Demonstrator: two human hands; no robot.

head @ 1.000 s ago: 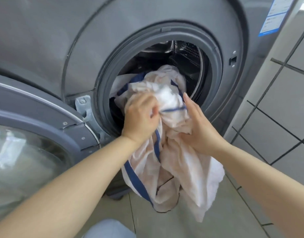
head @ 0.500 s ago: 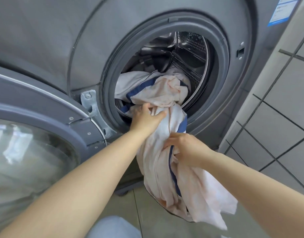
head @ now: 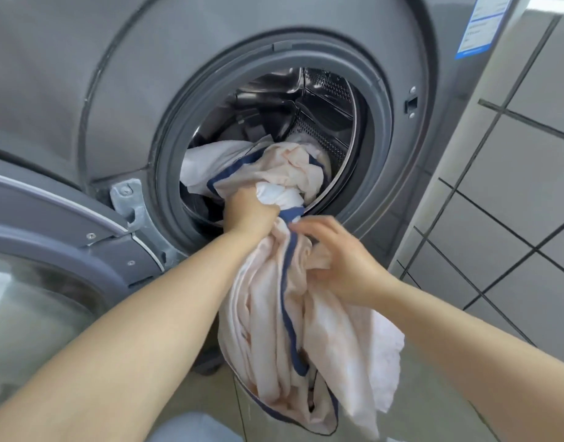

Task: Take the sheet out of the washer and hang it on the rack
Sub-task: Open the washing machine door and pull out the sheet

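I am looking at the big grey washer (head: 82,90) with its round door (head: 44,250) swung open to my left, and the drum mouth (head: 306,122) gapes in front of me. The sheet (head: 274,314) is pale pink and white with a blue edge, and it runs in one long rope from inside the drum, over the bottom lip of the hole, and down toward the floor (head: 417,393). So its long way goes from far and up to near and down. About half of it, I think, is out and hanging, and a lump of it sits inside the drum. My left hand (head: 248,215) is right at the lip of the hole, and its fingers are curled tight around the bunched cloth there. My right hand (head: 341,260) is just below and to the right of it, on the hanging part, with the thumb and lower fingers holding a fold and the top fingers stretched out loosely toward the blue edge. The left hand is nearer to the part inside, which lies just above and beyond its knuckles. I think the next pull must come toward me and down. The rack is not in view.
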